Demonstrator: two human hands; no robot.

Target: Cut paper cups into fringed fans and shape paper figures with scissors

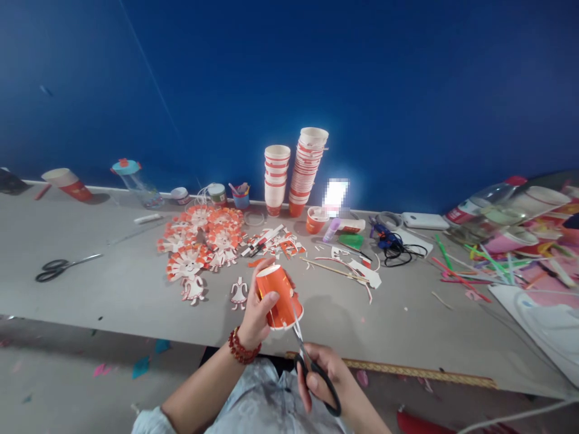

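my left hand [257, 313]: fingers curled around an orange paper cup [279, 295], thumb pressed on its side.
my right hand [324, 371]: closed on the black handles of the scissors [302, 348], blades at the cup's white rim.
the cup: held tilted over the front of the table [407, 337], before me.
paper figures [199, 238]: orange and white, heaped to the left, a small white cutout [239, 293] lying nearer my hand.
stacked cups [308, 172]: two towers before the blue wall [407, 90], the right one taller.

White, pixelated glare [336, 198] glows against the dim blue wall [226, 78]; wide-angle distortion stretches the sides.
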